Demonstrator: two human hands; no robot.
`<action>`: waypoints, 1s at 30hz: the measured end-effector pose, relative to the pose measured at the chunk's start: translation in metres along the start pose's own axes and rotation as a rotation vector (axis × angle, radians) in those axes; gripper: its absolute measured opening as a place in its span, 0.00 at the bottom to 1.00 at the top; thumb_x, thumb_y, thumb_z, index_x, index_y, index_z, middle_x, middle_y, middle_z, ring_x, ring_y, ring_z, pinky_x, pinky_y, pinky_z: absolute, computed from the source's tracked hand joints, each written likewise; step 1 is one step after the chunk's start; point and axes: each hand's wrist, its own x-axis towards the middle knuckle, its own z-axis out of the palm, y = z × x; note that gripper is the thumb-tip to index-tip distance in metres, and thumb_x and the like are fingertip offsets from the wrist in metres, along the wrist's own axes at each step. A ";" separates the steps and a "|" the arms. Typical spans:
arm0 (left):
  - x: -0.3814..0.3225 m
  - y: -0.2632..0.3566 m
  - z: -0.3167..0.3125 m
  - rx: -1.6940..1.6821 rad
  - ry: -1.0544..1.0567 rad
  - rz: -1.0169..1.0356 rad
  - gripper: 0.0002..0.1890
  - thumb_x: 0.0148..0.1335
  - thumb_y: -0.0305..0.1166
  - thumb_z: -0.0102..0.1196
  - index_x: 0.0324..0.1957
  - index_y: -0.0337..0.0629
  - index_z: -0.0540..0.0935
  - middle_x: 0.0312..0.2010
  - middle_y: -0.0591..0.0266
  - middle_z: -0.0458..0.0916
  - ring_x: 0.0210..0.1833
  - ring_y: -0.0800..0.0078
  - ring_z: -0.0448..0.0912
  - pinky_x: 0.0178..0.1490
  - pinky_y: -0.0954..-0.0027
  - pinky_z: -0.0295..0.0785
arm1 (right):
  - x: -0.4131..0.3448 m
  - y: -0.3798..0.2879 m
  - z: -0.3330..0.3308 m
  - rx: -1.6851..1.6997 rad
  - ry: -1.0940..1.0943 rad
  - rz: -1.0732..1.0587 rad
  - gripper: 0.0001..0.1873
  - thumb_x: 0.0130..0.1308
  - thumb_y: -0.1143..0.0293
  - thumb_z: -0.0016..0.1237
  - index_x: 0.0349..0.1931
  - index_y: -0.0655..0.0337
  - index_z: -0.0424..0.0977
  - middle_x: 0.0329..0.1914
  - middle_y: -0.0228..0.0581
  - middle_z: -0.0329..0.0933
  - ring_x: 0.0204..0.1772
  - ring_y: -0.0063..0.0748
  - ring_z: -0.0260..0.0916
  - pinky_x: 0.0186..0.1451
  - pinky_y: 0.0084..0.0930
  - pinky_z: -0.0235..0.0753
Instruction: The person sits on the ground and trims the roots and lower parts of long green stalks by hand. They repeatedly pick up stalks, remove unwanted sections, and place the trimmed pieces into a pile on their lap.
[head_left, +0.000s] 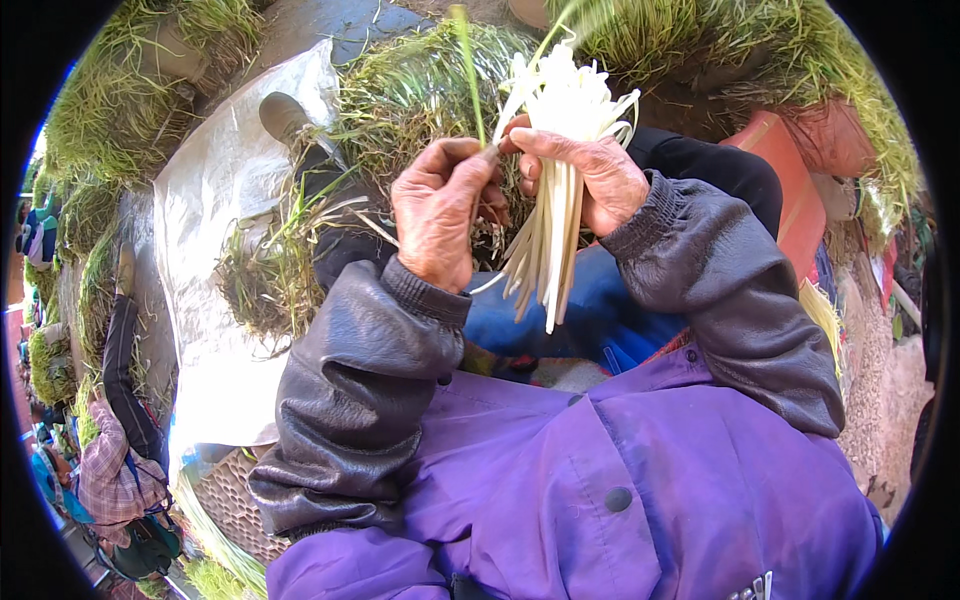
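Note:
My right hand (592, 169) is wrapped around a bundle of long, pale, flat plant leaves (559, 217). The whitish ends bunch and curl at the top, and the straight ends fan downward below the palm. Close beside it, my left hand (442, 217) pinches a thin green leaf stalk (470, 82) between thumb and fingers, its blade pointing up. The fingertips of both hands nearly meet near the bundle's side; whether they touch is unclear. Behind them lies a large heap of green leafy plants with tangled roots (420, 97). A smaller rooted clump (266, 277) rests left of my left hand.
A pale plastic sheet (217, 187) spreads on the left. Grassy bundles (120, 127) stand at upper left, with more greens (660, 37) at upper right. Red-orange material (795, 187) lies right of my knee. A honeycomb-patterned crate (236, 502) is at lower left, near another person in plaid (112, 457).

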 end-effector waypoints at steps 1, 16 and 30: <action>0.000 -0.003 0.000 0.014 -0.003 -0.019 0.05 0.62 0.26 0.55 0.39 0.38 0.77 0.27 0.62 0.80 0.22 0.75 0.77 0.24 0.74 0.73 | -0.001 0.000 0.000 0.002 0.065 0.027 0.13 0.59 0.68 0.58 0.43 0.63 0.75 0.25 0.29 0.73 0.27 0.21 0.70 0.31 0.19 0.72; -0.007 -0.002 0.009 0.202 0.019 0.016 0.03 0.64 0.29 0.52 0.35 0.41 0.74 0.22 0.68 0.76 0.20 0.83 0.72 0.19 0.80 0.66 | -0.006 0.003 0.002 0.032 0.046 -0.022 0.09 0.63 0.68 0.53 0.40 0.63 0.76 0.29 0.33 0.77 0.31 0.22 0.74 0.36 0.19 0.75; -0.060 0.033 -0.134 1.337 0.191 0.464 0.02 0.60 0.23 0.47 0.30 0.39 0.71 0.19 0.64 0.73 0.20 0.78 0.70 0.23 0.73 0.67 | 0.019 -0.061 -0.067 0.171 0.065 -0.418 0.11 0.61 0.72 0.55 0.41 0.66 0.71 0.35 0.36 0.73 0.35 0.22 0.71 0.40 0.23 0.75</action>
